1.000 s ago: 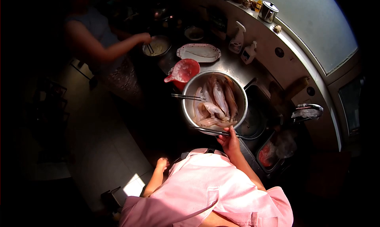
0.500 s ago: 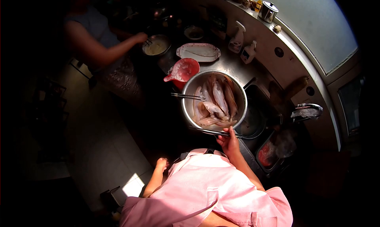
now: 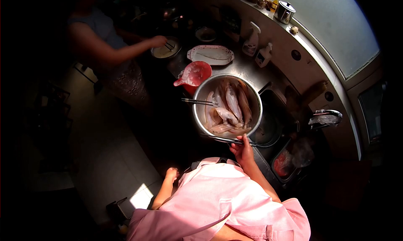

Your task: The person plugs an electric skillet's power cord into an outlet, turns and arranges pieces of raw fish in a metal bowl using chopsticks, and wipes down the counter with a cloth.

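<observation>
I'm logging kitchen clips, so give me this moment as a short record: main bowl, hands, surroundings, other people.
Steel bowl: raw-looking fish inside; pair of chopsticks across left rim
Right hand: holds dark chopsticks at near rim
Left hand: curled beside pink shirt; contents unclear
Nearby: red container with white residue; oval dish
Other person: one hand with chopsticks at smaller bowl

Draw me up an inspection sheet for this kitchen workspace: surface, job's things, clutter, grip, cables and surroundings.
Surface: steel counter, partly shadowed.
Job's things: metal bowl holding raw fish; chopsticks lie across its left rim.
Clutter: red spouted bowl with white residue, white platter, two spray bottles.
Grip: right hand holds a second chopstick pair by the metal bowl's near rim; left hand hangs low, contents unclear.
Cables: nothing seen.
Surroundings: co-worker's hand holds chopsticks over a smaller bowl; lidded pot on window ledge.
</observation>
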A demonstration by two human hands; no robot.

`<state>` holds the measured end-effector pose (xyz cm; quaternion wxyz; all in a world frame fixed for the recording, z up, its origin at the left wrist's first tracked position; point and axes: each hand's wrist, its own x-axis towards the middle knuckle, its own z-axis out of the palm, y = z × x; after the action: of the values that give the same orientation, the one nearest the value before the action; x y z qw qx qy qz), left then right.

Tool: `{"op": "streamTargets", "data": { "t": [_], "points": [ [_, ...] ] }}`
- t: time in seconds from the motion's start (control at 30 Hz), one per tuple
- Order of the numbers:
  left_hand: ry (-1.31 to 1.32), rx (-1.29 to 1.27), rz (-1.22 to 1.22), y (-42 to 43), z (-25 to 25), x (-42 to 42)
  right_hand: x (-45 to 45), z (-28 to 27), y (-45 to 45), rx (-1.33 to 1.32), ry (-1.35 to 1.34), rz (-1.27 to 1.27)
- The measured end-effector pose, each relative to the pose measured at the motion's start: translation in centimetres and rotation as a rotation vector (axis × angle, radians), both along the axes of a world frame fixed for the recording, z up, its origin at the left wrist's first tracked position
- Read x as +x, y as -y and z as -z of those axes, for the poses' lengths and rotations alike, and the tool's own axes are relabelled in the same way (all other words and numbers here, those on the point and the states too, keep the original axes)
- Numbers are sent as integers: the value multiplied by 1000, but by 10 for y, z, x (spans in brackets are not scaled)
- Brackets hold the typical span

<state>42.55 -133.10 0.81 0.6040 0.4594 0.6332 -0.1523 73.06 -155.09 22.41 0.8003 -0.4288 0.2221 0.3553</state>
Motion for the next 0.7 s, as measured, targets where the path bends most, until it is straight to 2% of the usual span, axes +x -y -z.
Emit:
{"op": "streamTargets", "data": {
  "t": [0.7],
  "points": [
    [-17, -13, 6, 0, -9, 2, -1, 0, -2, -36, -28, -31]
  ]
}}
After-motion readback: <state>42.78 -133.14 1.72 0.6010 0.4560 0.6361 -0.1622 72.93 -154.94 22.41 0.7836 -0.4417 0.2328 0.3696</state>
